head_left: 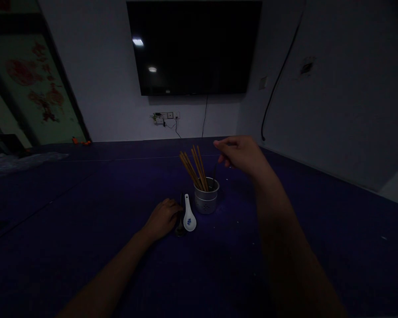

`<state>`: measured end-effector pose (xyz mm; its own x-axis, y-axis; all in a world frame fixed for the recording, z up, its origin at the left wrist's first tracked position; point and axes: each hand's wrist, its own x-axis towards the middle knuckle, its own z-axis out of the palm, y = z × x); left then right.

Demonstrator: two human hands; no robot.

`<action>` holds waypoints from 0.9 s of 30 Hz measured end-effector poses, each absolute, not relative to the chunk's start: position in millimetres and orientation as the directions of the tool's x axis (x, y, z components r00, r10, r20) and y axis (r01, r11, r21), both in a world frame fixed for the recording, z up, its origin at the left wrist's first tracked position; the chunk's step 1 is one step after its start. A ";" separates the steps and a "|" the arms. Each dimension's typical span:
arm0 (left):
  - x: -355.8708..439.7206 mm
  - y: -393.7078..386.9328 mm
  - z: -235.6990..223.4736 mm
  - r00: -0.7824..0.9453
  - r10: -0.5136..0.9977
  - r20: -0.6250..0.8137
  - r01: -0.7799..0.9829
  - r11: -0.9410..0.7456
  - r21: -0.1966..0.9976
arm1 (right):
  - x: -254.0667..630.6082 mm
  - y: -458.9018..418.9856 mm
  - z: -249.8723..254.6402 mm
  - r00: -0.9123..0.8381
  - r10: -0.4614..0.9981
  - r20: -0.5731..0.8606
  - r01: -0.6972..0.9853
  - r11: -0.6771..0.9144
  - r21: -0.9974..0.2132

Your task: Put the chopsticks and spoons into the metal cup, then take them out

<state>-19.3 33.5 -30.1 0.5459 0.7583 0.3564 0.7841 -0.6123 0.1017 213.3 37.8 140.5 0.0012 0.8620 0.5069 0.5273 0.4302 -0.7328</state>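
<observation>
A grey metal utensil holder (206, 204) with small holes stands upright, several wooden chopsticks (194, 170) leaning in it to the left. Above its right side, my right hand (239, 152) pinches a thin dark utensil (215, 171) by its upper end. The lower end of that utensil is inside the holder, so its kind is hidden. To the left, my left hand (164, 216) rests on the surface with its fingers closed on a dark metal spoon (180, 229). Beside that spoon lies a white soup spoon (189, 221) with a blue mark, its handle pointing away from me.
The dark blue surface (119, 190) reaches to the wall, with small white specks on it. A large black television (199, 48) hangs above sockets (167, 115) and cords. Clear plastic wrapping (29, 161) lies at the far left, and a black cable (278, 79) runs down the right wall.
</observation>
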 end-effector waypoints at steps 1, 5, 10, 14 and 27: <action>-19.5 33.9 -30.4 0.550 0.757 0.353 0.782 -0.615 0.101 | 211.8 34.9 142.4 -0.014 0.860 0.510 0.520 0.442 -0.731; -20.0 36.8 -32.2 0.574 0.745 0.340 0.766 -0.635 0.098 | 207.0 26.5 147.0 -0.069 0.857 0.510 0.498 0.472 -0.727; -19.3 37.8 -31.0 0.600 0.734 0.320 0.761 -0.647 0.057 | 202.0 24.6 146.8 -0.129 0.852 0.507 0.474 0.502 -0.723; -17.1 35.8 -26.5 0.603 0.740 0.298 0.768 -0.639 0.032 | 194.7 23.0 145.3 -0.249 0.854 0.456 0.469 0.519 -0.715; -13.3 35.4 -18.4 0.638 0.724 0.264 0.768 -0.623 -0.149 | 177.0 18.9 137.3 -0.584 0.779 0.227 0.464 0.550 -0.694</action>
<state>-13.3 35.4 -18.4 0.6377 0.7238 0.2636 0.7682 -0.6226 -0.1489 177.0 18.9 137.3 -0.5843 0.7791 0.2273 0.4637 0.5503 -0.6944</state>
